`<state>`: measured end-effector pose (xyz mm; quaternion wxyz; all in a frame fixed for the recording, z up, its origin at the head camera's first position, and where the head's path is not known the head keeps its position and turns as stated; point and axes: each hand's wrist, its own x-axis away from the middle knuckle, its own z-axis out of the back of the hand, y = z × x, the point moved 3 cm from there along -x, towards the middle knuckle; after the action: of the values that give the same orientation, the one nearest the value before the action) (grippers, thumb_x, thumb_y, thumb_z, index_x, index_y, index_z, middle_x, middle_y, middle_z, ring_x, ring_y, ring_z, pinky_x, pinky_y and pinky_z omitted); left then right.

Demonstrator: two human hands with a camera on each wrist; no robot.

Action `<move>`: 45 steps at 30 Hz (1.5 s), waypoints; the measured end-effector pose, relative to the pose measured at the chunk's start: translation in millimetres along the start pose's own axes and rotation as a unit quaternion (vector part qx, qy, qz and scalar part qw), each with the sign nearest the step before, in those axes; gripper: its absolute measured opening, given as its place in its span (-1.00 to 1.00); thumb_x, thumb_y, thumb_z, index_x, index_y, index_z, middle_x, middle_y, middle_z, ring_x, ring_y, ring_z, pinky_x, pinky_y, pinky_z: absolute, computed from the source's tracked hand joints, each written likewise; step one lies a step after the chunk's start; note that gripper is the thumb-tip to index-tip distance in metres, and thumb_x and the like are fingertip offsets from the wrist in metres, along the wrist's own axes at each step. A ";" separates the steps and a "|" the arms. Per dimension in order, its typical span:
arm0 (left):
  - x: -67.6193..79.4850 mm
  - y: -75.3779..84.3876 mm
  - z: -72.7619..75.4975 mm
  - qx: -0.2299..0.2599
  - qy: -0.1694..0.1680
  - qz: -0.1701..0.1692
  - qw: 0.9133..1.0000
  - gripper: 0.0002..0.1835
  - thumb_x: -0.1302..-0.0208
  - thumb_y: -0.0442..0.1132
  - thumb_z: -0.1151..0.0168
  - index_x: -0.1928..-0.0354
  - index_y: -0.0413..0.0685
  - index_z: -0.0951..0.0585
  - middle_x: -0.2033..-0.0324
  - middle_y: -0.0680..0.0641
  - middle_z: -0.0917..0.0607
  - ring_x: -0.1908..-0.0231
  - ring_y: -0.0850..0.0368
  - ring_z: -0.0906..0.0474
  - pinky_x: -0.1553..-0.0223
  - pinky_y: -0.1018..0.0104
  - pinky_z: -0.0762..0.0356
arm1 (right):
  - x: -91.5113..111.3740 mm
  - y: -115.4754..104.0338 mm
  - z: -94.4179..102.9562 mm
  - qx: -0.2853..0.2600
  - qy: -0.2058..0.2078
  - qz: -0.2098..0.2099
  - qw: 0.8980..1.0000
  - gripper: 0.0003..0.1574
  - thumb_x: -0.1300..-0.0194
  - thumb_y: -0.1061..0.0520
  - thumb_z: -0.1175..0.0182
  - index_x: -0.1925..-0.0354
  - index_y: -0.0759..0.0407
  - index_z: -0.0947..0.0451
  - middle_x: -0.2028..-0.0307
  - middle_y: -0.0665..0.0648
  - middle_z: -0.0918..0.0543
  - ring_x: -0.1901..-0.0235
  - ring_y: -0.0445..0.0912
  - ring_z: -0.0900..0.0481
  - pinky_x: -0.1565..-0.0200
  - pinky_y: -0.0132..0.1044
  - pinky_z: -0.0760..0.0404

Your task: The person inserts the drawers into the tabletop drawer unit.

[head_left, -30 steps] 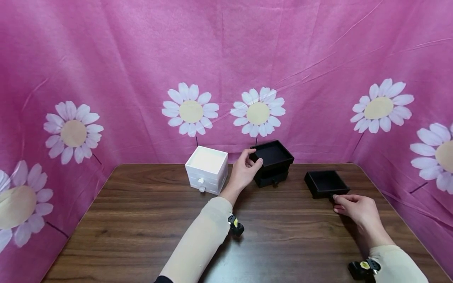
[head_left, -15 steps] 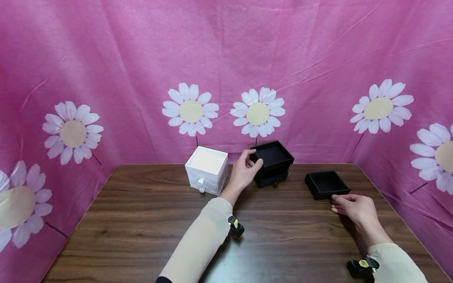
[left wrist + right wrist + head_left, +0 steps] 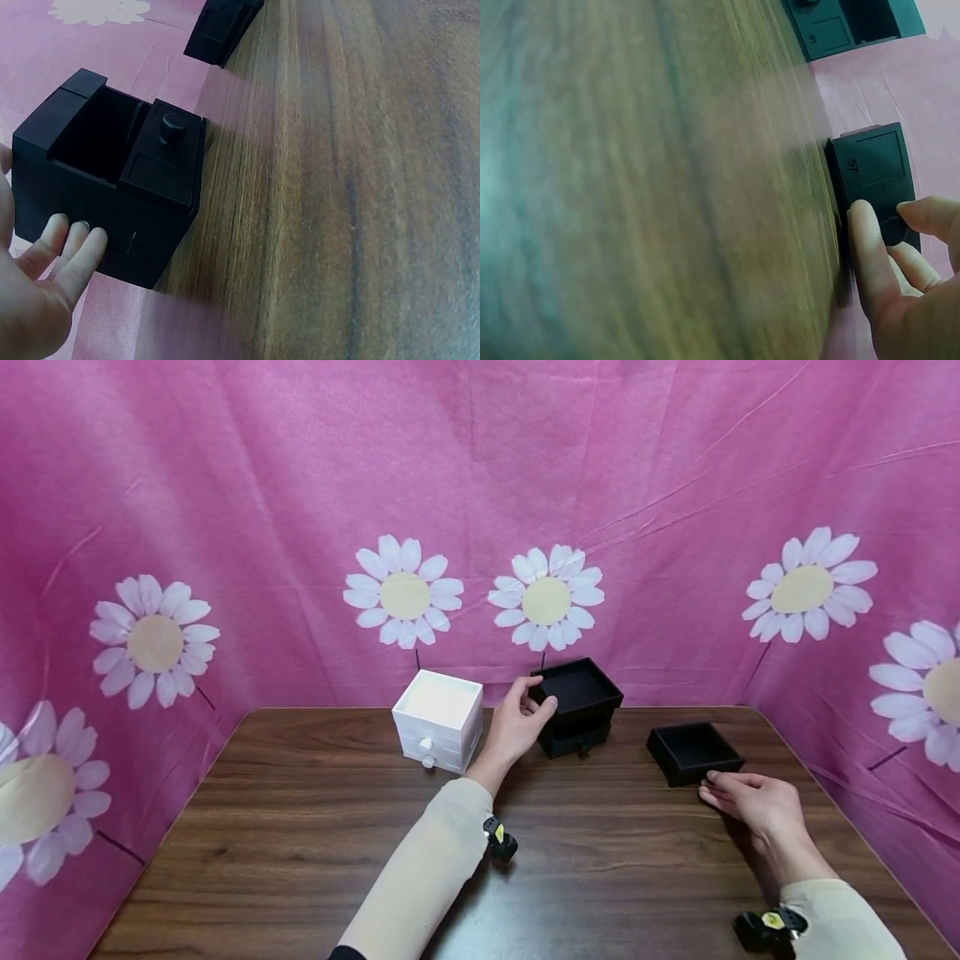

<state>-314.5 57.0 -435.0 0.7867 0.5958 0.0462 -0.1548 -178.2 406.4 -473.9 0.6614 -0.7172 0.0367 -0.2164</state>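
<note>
My left hand [image 3: 516,718] holds the upper left side of a small black drawer box [image 3: 588,689]. In the left wrist view, fingertips [image 3: 94,240] lie against its side wall. That box has an empty upper slot [image 3: 101,139] and a lower drawer with a round knob [image 3: 173,127]. To the right, a loose black drawer [image 3: 686,750] rests on the table, its tray facing up and bare inside. My right hand [image 3: 761,814] pinches the loose drawer's round knob [image 3: 893,228] at its front.
A white drawer box [image 3: 438,718] with two knobs stands left of the black one. All sit on a brown wooden table [image 3: 600,860]. Pink cloth [image 3: 480,485] with daisies hangs behind and at both sides.
The loose black drawer has slid slightly toward me, and the right hand's fingers have shifted a little at its front. The left hand and the black box stay in place.
</note>
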 end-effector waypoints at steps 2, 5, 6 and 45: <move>-0.1 -0.5 -0.3 -0.001 -0.001 0.000 1.000 -0.52 -0.50 -0.03 -0.34 -0.39 0.11 -0.60 0.31 -0.03 -0.65 0.33 0.28 -0.51 0.22 0.41 -0.48 | 0.6 -0.5 -1.1 -0.017 0.004 -0.006 1.000 -0.57 -0.47 0.46 -0.22 0.45 0.05 -0.71 0.48 -0.01 -0.82 0.41 -0.23 -0.84 0.20 -0.34 -0.82; -0.6 -1.3 -0.9 -0.003 -0.001 0.000 1.000 -0.51 -0.50 -0.03 -0.34 -0.40 0.12 -0.59 0.31 -0.03 -0.64 0.34 0.28 -0.51 0.22 0.41 -0.48 | 1.4 -0.8 -2.8 -0.036 0.011 -0.009 0.999 -0.56 -0.45 0.49 -0.22 0.47 0.08 -0.72 0.49 0.01 -0.82 0.41 -0.22 -0.84 0.20 -0.34 -0.82; -0.6 -1.5 -1.0 -0.004 -0.002 -0.001 1.000 -0.51 -0.50 -0.03 -0.34 -0.40 0.11 -0.59 0.31 -0.03 -0.64 0.33 0.28 -0.51 0.22 0.41 -0.48 | 1.9 -1.0 -3.5 -0.039 0.013 -0.009 0.999 -0.55 -0.45 0.50 -0.22 0.48 0.08 -0.72 0.49 0.01 -0.82 0.41 -0.22 -0.84 0.20 -0.34 -0.82; -0.5 -0.2 -0.7 -0.002 0.003 0.000 1.000 -0.52 -0.49 -0.04 -0.34 -0.38 0.11 -0.60 0.30 -0.08 -0.67 0.33 0.22 -0.54 0.23 0.42 -0.48 | 39.5 -5.0 -47.7 -0.068 -0.020 0.062 0.996 -0.61 -0.43 0.47 -0.28 0.42 0.10 -0.81 0.43 0.06 -0.86 0.38 -0.14 -0.88 0.18 -0.30 -0.82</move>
<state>-314.9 57.7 -435.3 0.7875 0.5949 0.0492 -0.1532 -160.7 349.1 -457.3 0.6238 -0.7610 0.0829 -0.1578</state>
